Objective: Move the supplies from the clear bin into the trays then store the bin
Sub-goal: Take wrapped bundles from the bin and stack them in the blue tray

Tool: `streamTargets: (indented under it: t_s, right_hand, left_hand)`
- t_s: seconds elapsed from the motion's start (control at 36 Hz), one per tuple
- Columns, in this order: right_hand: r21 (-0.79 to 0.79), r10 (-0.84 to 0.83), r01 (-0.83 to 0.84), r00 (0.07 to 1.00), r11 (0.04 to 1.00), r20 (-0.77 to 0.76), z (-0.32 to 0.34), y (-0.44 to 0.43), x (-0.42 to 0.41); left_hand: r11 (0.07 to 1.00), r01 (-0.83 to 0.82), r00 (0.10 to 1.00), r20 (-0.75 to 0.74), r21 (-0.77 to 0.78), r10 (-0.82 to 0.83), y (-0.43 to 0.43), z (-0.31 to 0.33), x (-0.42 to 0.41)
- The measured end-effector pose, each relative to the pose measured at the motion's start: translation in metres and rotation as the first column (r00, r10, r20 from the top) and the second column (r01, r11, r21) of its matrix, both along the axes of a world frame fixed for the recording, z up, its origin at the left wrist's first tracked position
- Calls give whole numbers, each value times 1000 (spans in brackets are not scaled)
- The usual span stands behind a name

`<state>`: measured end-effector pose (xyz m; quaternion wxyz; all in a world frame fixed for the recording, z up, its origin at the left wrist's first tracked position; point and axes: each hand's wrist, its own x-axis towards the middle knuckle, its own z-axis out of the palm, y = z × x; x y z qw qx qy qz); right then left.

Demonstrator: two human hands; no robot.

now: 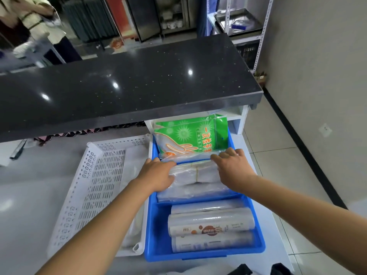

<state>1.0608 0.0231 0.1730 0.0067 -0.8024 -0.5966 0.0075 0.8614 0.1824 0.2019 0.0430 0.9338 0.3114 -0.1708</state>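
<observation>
A blue divided tray [156, 231] sits on the grey surface below a black counter. Its far compartment holds a green pack of disposable gloves [190, 135]. The middle compartment holds a bundle of clear plastic bags [196, 175]. Rolls of plastic wrap [210, 225] lie in the near compartment. My left hand [158, 173] presses flat on the bundle's left end. My right hand [230, 167] rests on its right end, fingers at the divider. The clear bin is not in view.
A white perforated tray [95, 187] lies left of the blue tray, touching it. The black counter [127, 84] overhangs the far end. A person stands at the top left. Metal shelves [238, 22] stand at the back right, and tiled floor lies to the right.
</observation>
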Motion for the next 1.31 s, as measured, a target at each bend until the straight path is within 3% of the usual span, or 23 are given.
streamTargets:
  t_s: [0.14, 0.36, 0.5, 0.69, 0.92, 1.06, 1.22, 1.31]
  right_hand:
    - [44, -103, 105, 994, 994, -47, -2, -3, 3]
    - [59, -170, 184, 967, 981, -188, -1, 4, 6]
    - [121, -153, 175, 973, 977, -171, 1, -6, 1]
    - [123, -54, 113, 911, 986, -408, 15, -36, -9]
    - [190, -1, 186, 718, 964, -696, 51, -65, -37]
    - [233, 71, 170, 643, 957, -763, 70, -80, -84]
    - [177, 92, 56, 680, 983, -727, 69, -99, -150]
    - [166, 98, 27, 710, 986, -697, 68, -113, -186]
  left_hand:
    - [991, -124, 979, 159, -43, 129, 3, -9, -4]
    - [977, -207, 962, 171, -58, 213, 1, -14, 0]
    - [955, -293, 918, 293, 51, 266, -12, -12, 0]
    - [910, -377, 765, 496, -172, 411, -71, -10, -21]
    - [757, -517, 493, 583, -400, 645, -145, 8, -76]
    - [741, -528, 446, 608, -415, 657, -178, 10, -112]
    - [741, -508, 388, 651, -439, 652, -199, 8, -157]
    - [750, -487, 409, 642, -448, 649, -206, 4, -185]
